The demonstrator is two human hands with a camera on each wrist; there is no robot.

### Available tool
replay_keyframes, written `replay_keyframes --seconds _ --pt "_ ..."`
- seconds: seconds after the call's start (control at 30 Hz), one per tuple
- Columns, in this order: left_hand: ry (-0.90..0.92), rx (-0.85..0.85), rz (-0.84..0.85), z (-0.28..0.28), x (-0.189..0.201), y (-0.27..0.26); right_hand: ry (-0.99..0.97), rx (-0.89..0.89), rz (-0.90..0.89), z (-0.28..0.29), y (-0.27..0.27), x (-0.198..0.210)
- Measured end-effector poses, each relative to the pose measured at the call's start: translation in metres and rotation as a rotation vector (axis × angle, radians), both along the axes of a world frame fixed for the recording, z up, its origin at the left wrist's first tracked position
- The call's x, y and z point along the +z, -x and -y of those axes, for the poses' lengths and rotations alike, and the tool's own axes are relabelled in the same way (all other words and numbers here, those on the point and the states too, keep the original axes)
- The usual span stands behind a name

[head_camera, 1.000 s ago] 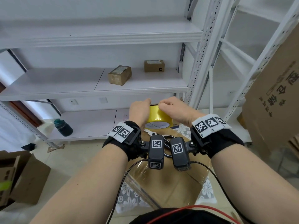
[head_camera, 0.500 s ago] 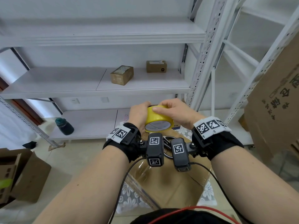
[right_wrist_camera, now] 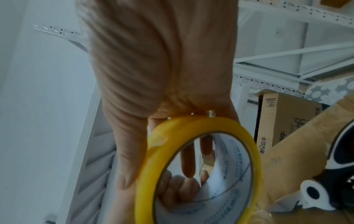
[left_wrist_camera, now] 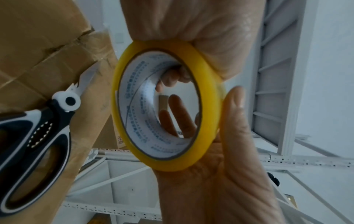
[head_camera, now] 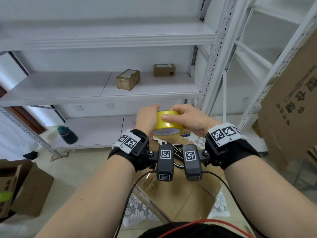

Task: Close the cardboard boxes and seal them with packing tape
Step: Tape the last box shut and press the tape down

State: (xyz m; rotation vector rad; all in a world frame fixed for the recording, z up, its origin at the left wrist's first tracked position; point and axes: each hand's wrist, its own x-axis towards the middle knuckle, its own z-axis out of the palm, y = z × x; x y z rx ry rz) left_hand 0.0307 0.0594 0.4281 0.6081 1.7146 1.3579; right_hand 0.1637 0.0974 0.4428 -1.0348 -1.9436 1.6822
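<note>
Both forearms reach forward side by side, wrists level and close together, and the two hands meet on a roll of yellow packing tape (head_camera: 167,122) held in the air in front of them. The left hand (head_camera: 147,119) cups the roll's left side, its palm against the outer yellow face and its fingers wrapped over the far edge; in the left wrist view (left_wrist_camera: 226,174) the thumb lies along the band while fingertips show through the white printed core. The right hand (head_camera: 189,118) is clamped over the roll from the other side, fingers curled across the top and the thumb pressed flat on the near yellow face; the right wrist view (right_wrist_camera: 157,75) shows fingers through the hole. The roll (left_wrist_camera: 164,106) is tilted, its open core facing back toward the wrists.

Just below the hands lies a cardboard box (head_camera: 180,198) with glossy tape on its top, and a pair of black-and-white scissors (left_wrist_camera: 34,136) rests on it under the wrists. Beyond the hands stands white metal shelving (head_camera: 103,86) holding two small cartons (head_camera: 127,79).
</note>
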Motion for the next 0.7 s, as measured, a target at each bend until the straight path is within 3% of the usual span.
replay_keyframes --seconds 0.3,0.53,0.7 --pt "0.015 -0.052 0.036 0.005 -0.003 0.0 0.186 0.056 -0.096 0.0 -0.01 -0.002" --pt "-0.002 -0.057 -0.076 0.005 0.004 -0.003 -0.246 0.016 0.184 0.012 0.001 0.012" --pt "-0.004 -0.071 -0.048 0.007 0.005 -0.003 -0.327 0.012 0.228 0.017 0.002 0.015"
